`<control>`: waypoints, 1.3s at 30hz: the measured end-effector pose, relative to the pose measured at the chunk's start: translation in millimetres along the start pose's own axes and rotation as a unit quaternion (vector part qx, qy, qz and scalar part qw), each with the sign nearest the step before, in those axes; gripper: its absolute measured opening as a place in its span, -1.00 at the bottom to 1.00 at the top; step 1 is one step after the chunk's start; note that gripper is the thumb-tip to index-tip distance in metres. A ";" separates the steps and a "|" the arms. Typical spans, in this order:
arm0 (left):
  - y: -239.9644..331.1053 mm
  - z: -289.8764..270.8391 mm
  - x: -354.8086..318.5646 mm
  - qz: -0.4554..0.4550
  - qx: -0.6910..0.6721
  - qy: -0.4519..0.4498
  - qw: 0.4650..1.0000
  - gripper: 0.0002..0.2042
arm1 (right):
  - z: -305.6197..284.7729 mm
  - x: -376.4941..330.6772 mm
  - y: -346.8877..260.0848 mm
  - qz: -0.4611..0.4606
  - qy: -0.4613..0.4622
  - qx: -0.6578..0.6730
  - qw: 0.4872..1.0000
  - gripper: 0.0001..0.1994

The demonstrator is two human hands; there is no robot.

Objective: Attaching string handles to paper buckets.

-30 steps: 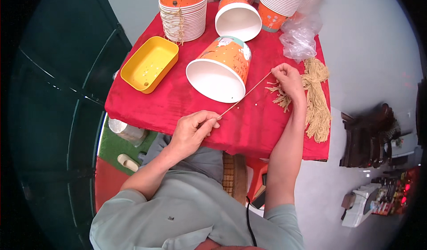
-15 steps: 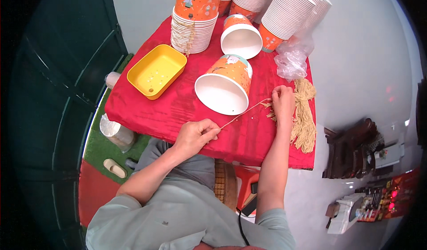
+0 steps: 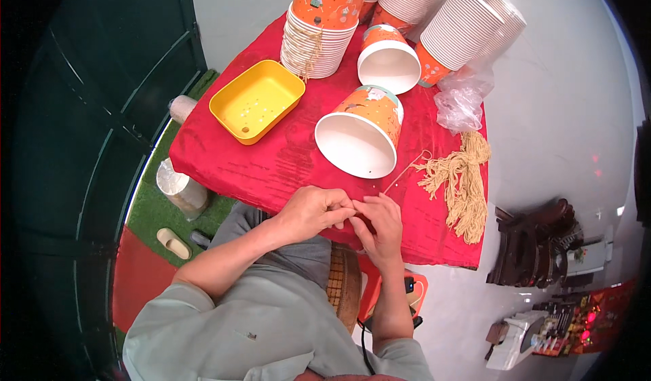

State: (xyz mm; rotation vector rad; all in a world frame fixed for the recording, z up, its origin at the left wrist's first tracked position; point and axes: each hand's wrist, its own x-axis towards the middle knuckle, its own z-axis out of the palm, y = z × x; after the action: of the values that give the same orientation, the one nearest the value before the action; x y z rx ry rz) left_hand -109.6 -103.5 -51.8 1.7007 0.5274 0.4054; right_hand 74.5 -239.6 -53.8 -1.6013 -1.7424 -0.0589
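String (image 3: pixel 400 177) goes from a span between two well-parted hands to mostly gathered at the fingertips: a second ago it's taut, half a second ago a bit slack, now the right hand (image 3: pixel 381 226) is over beside the left hand (image 3: pixel 308 213) and they touch at the desk's (image 3: pixel 271 184) front edge. Left: thumb and forefinger closed in a pinch, looks to be on the string. Right: fingers half curled, thumb partly apart, tips against the left's; string runs out past its fingers, but can't tell how firmly it has it, fingers block the view. Free tail lies right of the front tub (image 3: pixel 356 143), curling at its far end near the loose ends of the yarn bundle (image 3: pixel 473 170); can't tell if they touch. For the work: reads as stretching done, close fingertip work on the string in hand. No finished knot or loop visible between the fingers. Rest keeps its place, only the camera view shifts: front tub on its side, mouth toward the person, second tub (image 3: pixel 388 65) just behind it, yellow tray (image 3: pixel 258 103) to the left, string-wrapped stack (image 3: pixel 320 42) behind the tray. Nobody's touching those.
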 end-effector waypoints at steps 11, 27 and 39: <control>-2.1 -2.2 1.5 0.017 0.042 -0.029 0.999 -0.80 | 7.0 -20.6 12.7 0.042 0.061 0.056 0.996 -0.78; 5.8 8.9 4.1 -0.017 -0.023 -0.037 0.999 -0.84 | 3.2 -26.1 9.1 0.098 0.049 0.120 0.987 -0.84; 2.9 12.1 7.9 -0.023 -0.046 -0.038 0.998 -0.86 | 1.5 -25.5 13.8 0.158 0.036 0.218 0.962 -0.92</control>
State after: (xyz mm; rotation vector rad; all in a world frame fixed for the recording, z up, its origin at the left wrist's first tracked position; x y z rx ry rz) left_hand -96.1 -109.5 -51.4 1.6070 0.4842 0.3268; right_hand 84.0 -257.2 -74.8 -1.4982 -1.3098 0.3900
